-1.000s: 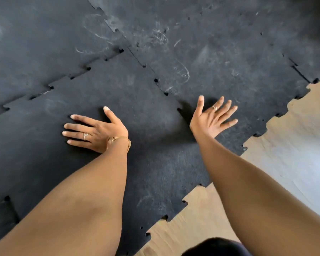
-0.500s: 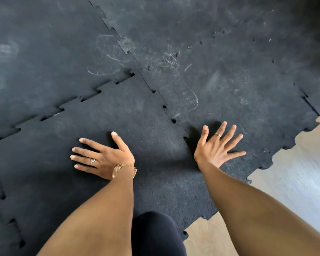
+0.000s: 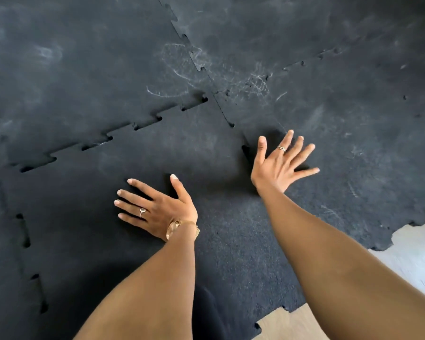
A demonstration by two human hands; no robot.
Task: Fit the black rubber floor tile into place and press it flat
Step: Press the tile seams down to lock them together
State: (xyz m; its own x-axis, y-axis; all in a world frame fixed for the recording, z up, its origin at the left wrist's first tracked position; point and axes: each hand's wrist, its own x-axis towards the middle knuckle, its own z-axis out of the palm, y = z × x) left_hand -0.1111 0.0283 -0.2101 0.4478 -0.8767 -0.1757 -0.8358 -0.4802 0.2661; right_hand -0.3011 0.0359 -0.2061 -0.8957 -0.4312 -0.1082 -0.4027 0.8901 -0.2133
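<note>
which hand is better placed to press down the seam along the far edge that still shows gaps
Left. The left hand lies flat on the black rubber floor tile, fingers toward the gapped far seam. The right hand sits over the right-side seam, farther from those gaps.

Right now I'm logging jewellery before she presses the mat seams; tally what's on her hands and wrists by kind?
Rings: 2, one on the left hand at, one on the right hand at
Gold wristwatches: 1, left wrist
Total: 3
</note>
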